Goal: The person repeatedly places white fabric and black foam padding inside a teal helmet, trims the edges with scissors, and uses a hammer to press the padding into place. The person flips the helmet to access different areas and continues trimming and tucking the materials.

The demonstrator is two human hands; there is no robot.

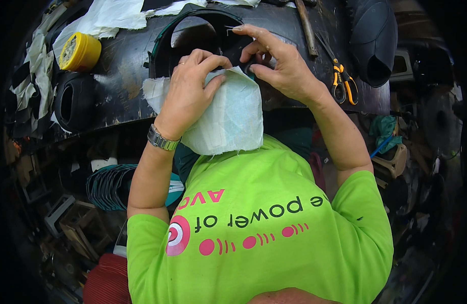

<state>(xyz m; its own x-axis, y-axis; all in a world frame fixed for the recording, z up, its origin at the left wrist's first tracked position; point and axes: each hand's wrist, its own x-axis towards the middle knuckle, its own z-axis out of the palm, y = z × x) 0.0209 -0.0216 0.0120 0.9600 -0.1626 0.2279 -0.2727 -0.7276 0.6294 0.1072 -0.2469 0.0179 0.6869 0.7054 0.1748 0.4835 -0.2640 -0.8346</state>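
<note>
A piece of white cloth (228,116) with frayed edges hangs over the table's near edge toward my lap. My left hand (193,86) grips its upper part, fingers curled and thumb bent in. Behind it stands a curved black piece with a green edge (155,48), which looks like a shoe upper; its near side is hidden by my hands and the cloth. My right hand (281,61) has its thumb and curled fingers at the dark edge beside the cloth's top corner. Its index finger reaches away, with a thin white strand at the tip.
On the dark table (119,76) are a yellow tub (81,52), a hammer (307,28), orange-handled scissors (342,81) and a black shoe-shaped form (374,40). Another black form (75,101) is at left, near white scraps (38,76). Stacked green-edged pieces (112,187) lie below.
</note>
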